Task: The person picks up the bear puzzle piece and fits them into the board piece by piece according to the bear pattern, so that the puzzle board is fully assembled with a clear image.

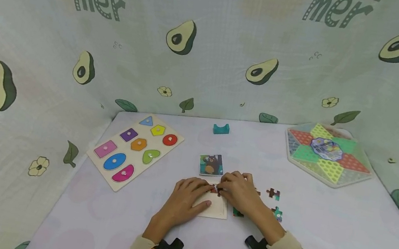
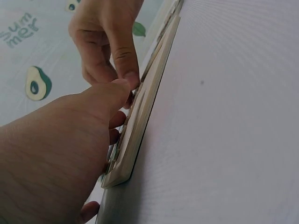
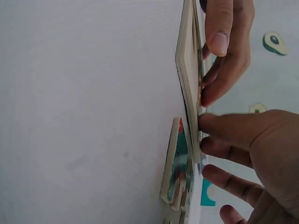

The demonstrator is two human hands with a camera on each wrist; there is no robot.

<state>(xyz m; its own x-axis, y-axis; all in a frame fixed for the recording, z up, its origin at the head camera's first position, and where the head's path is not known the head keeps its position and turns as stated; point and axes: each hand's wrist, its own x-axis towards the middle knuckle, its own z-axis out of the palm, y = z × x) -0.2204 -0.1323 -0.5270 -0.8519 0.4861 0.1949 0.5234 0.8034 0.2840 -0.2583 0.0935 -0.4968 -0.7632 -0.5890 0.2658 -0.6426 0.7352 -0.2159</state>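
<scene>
A square wooden puzzle tray (image 1: 218,211) lies on the table with a few brown jigsaw pieces (image 1: 214,189) along its far part. My left hand (image 1: 183,199) rests over the tray's left side, fingers fairly straight, their tips touching the pieces. From the other side my right hand (image 1: 244,196) pinches a small dark puzzle piece (image 1: 218,193) at the tray, mostly covered by the fingertips. In the right wrist view, a green puzzle piece (image 3: 180,156) lies beside the tray's edge, near my right hand (image 3: 275,154).
Right of the tray lie loose puzzle pieces (image 1: 273,193). Behind it is a square bear picture (image 1: 211,165), with a teal stand (image 1: 221,129) farther back. A shape board (image 1: 143,157) lies at the left, a hexagonal star-patterned game board (image 1: 329,156) at the right. Printed cloth hangs behind.
</scene>
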